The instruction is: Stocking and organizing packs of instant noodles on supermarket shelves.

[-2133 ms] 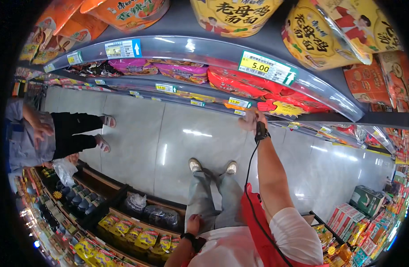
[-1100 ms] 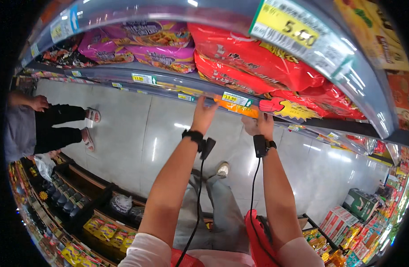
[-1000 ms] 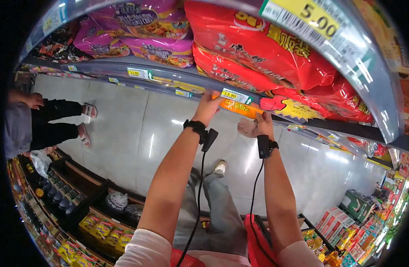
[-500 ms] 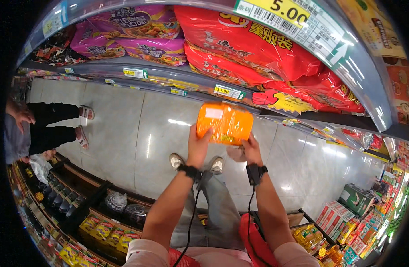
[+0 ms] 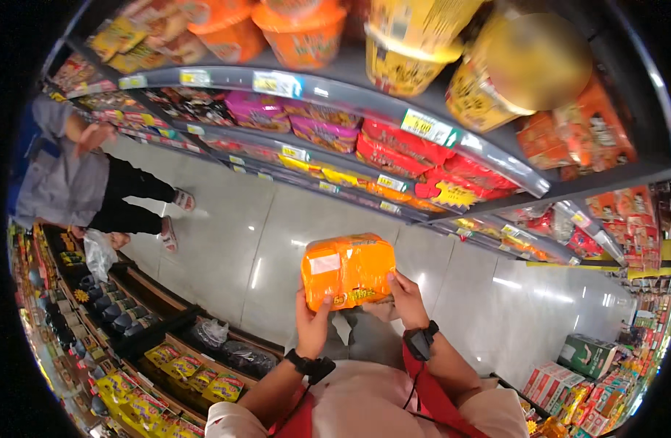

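I hold an orange multi-pack of noodles (image 5: 348, 269) in front of my chest with both hands. My left hand (image 5: 312, 323) grips its lower left edge from beneath. My right hand (image 5: 405, 298) holds its right side, fingers along the edge. Each wrist carries a black band with a cable. The pack has a white label on its upper left face. Behind it runs a curved shelf (image 5: 350, 102) stocked with red packets (image 5: 401, 150) and pink packets (image 5: 259, 109).
Orange and yellow cup noodles (image 5: 306, 33) fill the top shelf. Another person (image 5: 80, 179) in a grey top stands at the left by a low rack of goods (image 5: 116, 321). A green box (image 5: 587, 355) sits on the floor at right. Grey tiled aisle floor (image 5: 233, 233) lies below.
Both hands reached to the lower shelf, pulled out the orange pack and brought it down toward my chest. The view has tilted up, showing the top shelf again.
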Demonstrator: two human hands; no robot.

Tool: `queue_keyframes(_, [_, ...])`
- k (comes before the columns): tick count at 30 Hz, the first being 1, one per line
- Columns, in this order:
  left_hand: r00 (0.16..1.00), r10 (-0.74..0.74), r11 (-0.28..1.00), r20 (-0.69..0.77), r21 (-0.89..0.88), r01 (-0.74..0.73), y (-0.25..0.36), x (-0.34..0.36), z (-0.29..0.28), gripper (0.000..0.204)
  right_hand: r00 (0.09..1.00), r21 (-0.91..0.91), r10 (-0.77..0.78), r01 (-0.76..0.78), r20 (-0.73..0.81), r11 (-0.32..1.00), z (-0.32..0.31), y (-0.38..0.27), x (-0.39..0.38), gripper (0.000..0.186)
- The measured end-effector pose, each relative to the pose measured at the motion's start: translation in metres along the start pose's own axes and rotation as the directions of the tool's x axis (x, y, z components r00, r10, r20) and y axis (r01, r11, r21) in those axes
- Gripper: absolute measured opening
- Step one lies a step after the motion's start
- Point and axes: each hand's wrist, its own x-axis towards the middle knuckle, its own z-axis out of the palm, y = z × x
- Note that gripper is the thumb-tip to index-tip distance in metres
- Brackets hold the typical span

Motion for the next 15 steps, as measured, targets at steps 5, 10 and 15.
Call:
queue_keyframes(5, [0.853,0.499,0.853,0.151,0.090,-0.514,0.116,-0.069,0.005,0.036,0.954,0.124,-0.254,0.236,0.162,0.964,0.016,-0.116,-0.096,0.037])
queue_keyframes(10, [0.884,0.466,0.772,-0.021,-0.479,-0.419,0.218,-0.101,0.026,0.067,0.654,-0.246,-0.709,0.757,0.266,0.606,0.006,-0.184,-0.156,0.038])
queue_keyframes(15, [0.865,0.072,0.651,0.497,-0.680,0.337,0.226,-0.082,0.000,0.087,0.426,-0.271,-0.798,0.902,0.426,0.337,0.014,-0.226,-0.181,0.031])
